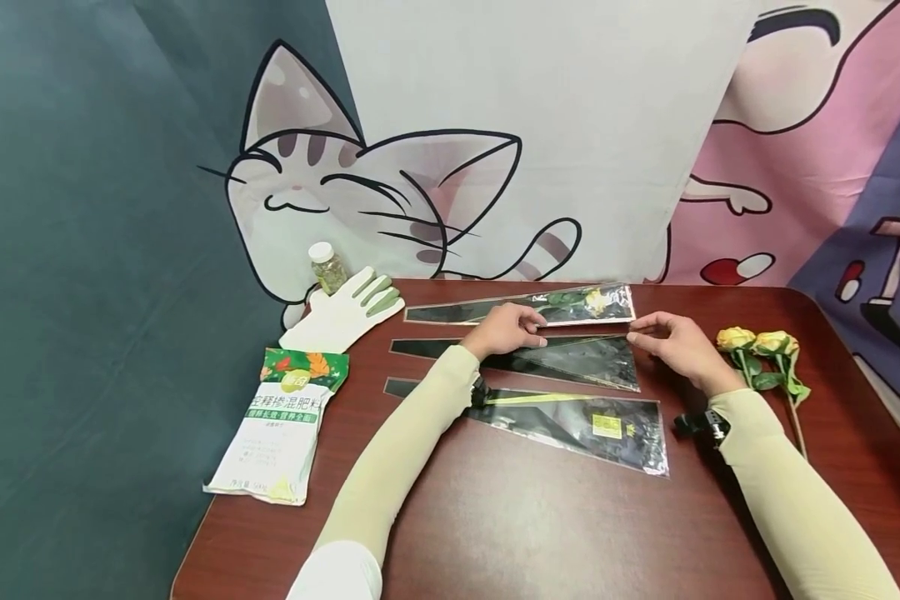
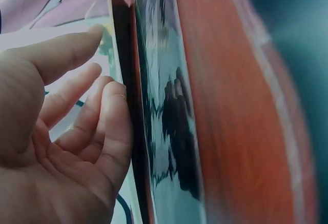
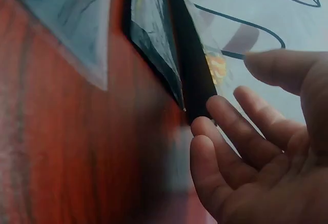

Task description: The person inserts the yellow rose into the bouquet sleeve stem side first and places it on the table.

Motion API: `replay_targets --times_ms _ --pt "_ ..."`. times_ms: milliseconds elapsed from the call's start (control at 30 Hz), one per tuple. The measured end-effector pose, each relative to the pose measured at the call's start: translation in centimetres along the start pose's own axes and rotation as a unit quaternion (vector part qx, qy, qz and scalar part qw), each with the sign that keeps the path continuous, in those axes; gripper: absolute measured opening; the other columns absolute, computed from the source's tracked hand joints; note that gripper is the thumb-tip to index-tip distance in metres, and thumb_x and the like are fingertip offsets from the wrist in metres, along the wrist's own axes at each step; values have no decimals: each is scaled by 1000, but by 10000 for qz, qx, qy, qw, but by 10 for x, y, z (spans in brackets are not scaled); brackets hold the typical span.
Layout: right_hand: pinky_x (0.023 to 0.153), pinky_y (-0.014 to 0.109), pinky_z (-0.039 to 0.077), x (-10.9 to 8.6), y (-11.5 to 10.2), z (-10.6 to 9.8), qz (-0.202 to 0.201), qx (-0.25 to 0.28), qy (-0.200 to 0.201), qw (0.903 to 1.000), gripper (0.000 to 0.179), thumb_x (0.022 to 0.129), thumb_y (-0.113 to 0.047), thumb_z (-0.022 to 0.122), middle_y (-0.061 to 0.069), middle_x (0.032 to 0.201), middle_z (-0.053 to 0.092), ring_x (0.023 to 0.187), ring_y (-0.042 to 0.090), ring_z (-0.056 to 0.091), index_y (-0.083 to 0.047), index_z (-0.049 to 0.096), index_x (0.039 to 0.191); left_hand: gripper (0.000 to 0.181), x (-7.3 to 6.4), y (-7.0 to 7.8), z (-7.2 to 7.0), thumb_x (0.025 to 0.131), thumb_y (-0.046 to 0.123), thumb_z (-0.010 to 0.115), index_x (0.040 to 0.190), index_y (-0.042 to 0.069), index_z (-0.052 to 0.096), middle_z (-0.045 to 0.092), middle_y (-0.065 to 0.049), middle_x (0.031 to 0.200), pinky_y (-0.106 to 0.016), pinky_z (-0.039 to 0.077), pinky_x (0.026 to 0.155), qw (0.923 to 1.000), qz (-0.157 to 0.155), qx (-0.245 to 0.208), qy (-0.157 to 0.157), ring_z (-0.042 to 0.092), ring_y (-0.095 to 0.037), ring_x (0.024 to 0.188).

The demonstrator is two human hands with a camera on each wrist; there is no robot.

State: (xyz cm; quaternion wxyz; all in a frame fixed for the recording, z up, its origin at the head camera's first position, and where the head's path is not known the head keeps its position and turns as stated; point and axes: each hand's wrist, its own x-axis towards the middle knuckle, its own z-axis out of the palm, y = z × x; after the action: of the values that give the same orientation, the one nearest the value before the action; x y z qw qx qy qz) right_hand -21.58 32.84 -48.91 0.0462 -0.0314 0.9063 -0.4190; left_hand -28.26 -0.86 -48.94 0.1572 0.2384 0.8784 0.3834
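Note:
A long tapered clear-and-black flower sleeve (image 1: 495,310) with a yellow rose (image 1: 595,302) inside lies at the back of the table. My left hand (image 1: 506,329) is at its near edge, fingers loosely bent and thumb held apart; in the left wrist view the fingertips (image 2: 117,93) are close against that edge. At the sleeve's right end is my right hand (image 1: 678,346), its thumb apart from the fingers. The right wrist view has its fingertips (image 3: 201,126) by the dark sleeve's corner. A second sleeve (image 1: 570,362) lies below both hands, and a third sleeve (image 1: 555,421) lies nearer me.
Two yellow roses (image 1: 761,346) with leaves lie to the right on the brown table (image 1: 525,517). On the left are a printed fertilizer bag (image 1: 277,429), a white-and-green glove (image 1: 337,317) and a white-capped jar (image 1: 327,268). A cartoon-printed cloth (image 1: 570,108) hangs behind the table.

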Motion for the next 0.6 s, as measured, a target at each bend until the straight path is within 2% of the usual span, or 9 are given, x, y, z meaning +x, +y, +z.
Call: replay_targets --times_ms 100,267,400,600 --pt "90 32 54 -2 -1 3 -251 -427 -185 9986 46 98 -41 76 17 123 74 108 26 68 -9 70 131 37 -3 5 6 93 28 85 128 22 76 73 3 109 -28 56 88 9997 68 151 -181 66 -10 98" --pt "109 60 46 1 -5 6 -515 -760 -614 9939 54 97 -42 78 23 140 66 131 41 60 -10 67 139 46 -4 9 14 91 30 87 134 22 74 73 3 112 -23 54 92 9968 142 609 -506 65 -9 102" --pt "114 67 41 3 -4 7 -692 -1071 -791 9887 56 95 -39 81 23 148 61 140 44 53 -11 65 142 51 -5 13 16 89 31 89 137 25 73 71 2 115 -26 54 94 9931 25 880 -775 65 -11 106" --pt "112 69 43 3 -2 11 -827 -1392 -929 9824 59 92 -35 84 24 148 61 139 46 54 -10 65 143 55 -8 15 22 87 32 90 139 32 71 72 -1 134 -31 58 97 9903 -159 1009 -947 66 -15 124"
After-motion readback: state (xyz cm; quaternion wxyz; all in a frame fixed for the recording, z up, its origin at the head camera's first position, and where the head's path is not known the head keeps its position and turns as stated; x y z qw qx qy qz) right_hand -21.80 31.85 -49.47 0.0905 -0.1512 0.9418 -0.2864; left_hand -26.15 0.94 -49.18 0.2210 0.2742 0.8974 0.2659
